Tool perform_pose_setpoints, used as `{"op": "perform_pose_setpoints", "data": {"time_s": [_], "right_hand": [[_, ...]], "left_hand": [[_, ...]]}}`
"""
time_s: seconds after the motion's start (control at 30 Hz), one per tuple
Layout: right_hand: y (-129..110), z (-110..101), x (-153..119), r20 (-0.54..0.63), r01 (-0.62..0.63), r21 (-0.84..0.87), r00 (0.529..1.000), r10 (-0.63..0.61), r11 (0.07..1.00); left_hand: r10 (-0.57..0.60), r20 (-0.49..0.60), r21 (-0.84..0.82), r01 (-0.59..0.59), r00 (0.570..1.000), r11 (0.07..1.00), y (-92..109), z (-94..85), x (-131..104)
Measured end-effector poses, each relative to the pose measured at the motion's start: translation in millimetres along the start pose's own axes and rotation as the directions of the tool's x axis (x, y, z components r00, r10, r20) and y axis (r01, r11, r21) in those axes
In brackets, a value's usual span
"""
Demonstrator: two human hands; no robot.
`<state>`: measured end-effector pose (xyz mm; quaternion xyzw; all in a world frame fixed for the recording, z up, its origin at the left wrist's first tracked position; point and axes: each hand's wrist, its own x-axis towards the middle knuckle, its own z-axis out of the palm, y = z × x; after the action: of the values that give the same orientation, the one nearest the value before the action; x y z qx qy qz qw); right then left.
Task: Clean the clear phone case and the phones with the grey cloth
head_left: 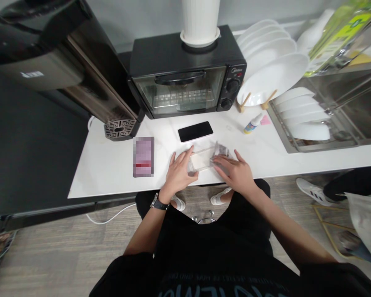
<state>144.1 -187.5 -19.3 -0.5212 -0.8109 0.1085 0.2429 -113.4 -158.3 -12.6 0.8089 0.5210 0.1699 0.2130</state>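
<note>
A clear, flat rectangular case (pixel 202 160), like a phone case, lies on the white counter in front of me. My left hand (pixel 179 171) grips its left end, thumb at the near edge and fingers at the far edge. At the right end, my right hand (pixel 233 171) presses a crumpled, greyish, thin piece (pixel 222 150) against the case. Whether that piece is cloth or plastic film I cannot tell. Just behind the case rests a phone (pixel 196 132), dark screen upward.
A purple, pixelated packet (pixel 143 156) lies to the left. A black toaster oven (pixel 185 74) stands behind, beside a drink dispenser (pixel 120 128). To the right are a small white-capped bottle (pixel 252 123), a pink piece (pixel 265 120), racked plates (pixel 273 78) and a sink (pixel 289 142).
</note>
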Motion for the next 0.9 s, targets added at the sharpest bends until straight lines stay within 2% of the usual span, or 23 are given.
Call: {"op": "perform_pose_setpoints", "data": {"time_s": [0.07, 0.13, 0.23, 0.33, 0.43, 0.53, 0.63, 0.8, 0.9], "right_hand": [[3.3, 3.9, 6.6, -0.039, -0.025, -0.064, 0.999, 0.022, 0.998], [-6.5, 14.4, 15.7, -0.040, -0.001, -0.068, 0.999, -0.002, 0.998], [-33.5, 29.7, 24.0, 0.028, 0.105, 0.024, 0.994, -0.106, 0.994], [-46.9, 28.6, 17.2, 0.099, 0.200, 0.138, 0.972, -0.214, 0.970], [-29.4, 10.8, 1.8, 0.118, 0.191, 0.134, 0.971, -0.207, 0.973], [1.7, -5.5, -5.4, 0.059, 0.101, 0.012, 0.993, -0.101, 0.995], [11.6, -2.2, 2.6, 0.000, 0.042, -0.079, 0.999, -0.043, 0.996], [-31.6, 31.3, 18.9, 0.045, 0.173, 0.033, 0.984, -0.174, 0.984], [-40.9, 32.9, 12.2, 0.073, 0.218, 0.102, 0.971, -0.226, 0.971]], "left_hand": [[0.002, 0.012, 0.002, -0.002, 1.000, 1.000, 0.3, -0.7, 0.2], [0.003, 0.010, -0.003, -0.003, 1.000, 1.000, -0.1, -1.2, 0.3], [0.011, 0.015, -0.015, -0.011, 1.000, 1.000, -1.3, -1.1, 0.1], [0.010, 0.021, -0.016, -0.009, 1.000, 1.000, -1.3, -0.3, -1.0], [0.014, 0.014, -0.004, -0.014, 1.000, 1.000, 0.0, 0.3, -2.1], [0.015, 0.016, 0.007, -0.015, 1.000, 1.000, 1.1, -0.3, -2.1], [0.010, 0.019, 0.007, -0.010, 1.000, 1.000, 1.4, -1.5, -1.3], [0.018, 0.036, -0.006, -0.017, 0.999, 1.000, 0.0, -1.7, -0.8], [0.014, 0.031, -0.006, -0.014, 0.999, 1.000, -0.5, -1.2, -1.3]]}}
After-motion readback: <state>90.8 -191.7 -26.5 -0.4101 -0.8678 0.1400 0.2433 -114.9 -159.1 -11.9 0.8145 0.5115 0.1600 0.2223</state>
